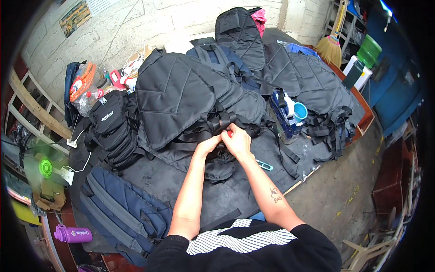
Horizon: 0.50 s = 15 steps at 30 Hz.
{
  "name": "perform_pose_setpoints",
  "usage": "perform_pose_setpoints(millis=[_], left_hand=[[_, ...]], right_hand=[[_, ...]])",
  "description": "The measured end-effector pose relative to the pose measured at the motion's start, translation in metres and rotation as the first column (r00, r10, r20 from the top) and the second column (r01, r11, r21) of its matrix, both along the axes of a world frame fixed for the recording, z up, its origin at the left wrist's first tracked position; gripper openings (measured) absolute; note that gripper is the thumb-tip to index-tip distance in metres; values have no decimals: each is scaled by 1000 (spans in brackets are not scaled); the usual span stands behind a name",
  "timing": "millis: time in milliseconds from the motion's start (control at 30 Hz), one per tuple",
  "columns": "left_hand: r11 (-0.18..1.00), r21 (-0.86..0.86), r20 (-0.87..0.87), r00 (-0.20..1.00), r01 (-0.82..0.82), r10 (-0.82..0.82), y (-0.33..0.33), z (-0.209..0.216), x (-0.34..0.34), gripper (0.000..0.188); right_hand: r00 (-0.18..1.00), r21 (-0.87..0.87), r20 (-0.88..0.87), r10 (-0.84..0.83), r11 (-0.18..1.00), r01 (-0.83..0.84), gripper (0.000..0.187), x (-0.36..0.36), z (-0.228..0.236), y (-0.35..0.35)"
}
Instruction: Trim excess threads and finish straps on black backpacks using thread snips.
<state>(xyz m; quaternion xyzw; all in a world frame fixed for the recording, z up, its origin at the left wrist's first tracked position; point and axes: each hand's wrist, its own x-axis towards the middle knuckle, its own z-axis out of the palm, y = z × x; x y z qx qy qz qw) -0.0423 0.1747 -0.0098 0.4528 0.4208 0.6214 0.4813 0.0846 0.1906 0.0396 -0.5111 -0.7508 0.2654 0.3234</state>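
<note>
The right grip (238,141) closes on a red item (230,134), long axis hidden; the left grip (210,145) is unclear.

At the lower left we see a purple bottle (74,234), and above it a green fan (45,167) near a white socket (67,176). On the dark surface (218,197) we find a turquoise cup (300,111). Toward the upper right we notice a broom (329,49) and a green jug (369,51); a poster (74,19) hangs on the pale wall (136,29).
</note>
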Motion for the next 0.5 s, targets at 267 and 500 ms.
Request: perform_pose_setpoints(millis=[267,500], left_hand=[[1000,13,-37,999,-9,9,-3,7,-1,33],[983,-182,87,996,23,-8,-10,7,-5,28]], right_hand=[[996,-38,-23,83,996,-84,32,7,1,5],[993,-38,-88,75,996,-78,33,10,-1,3]])
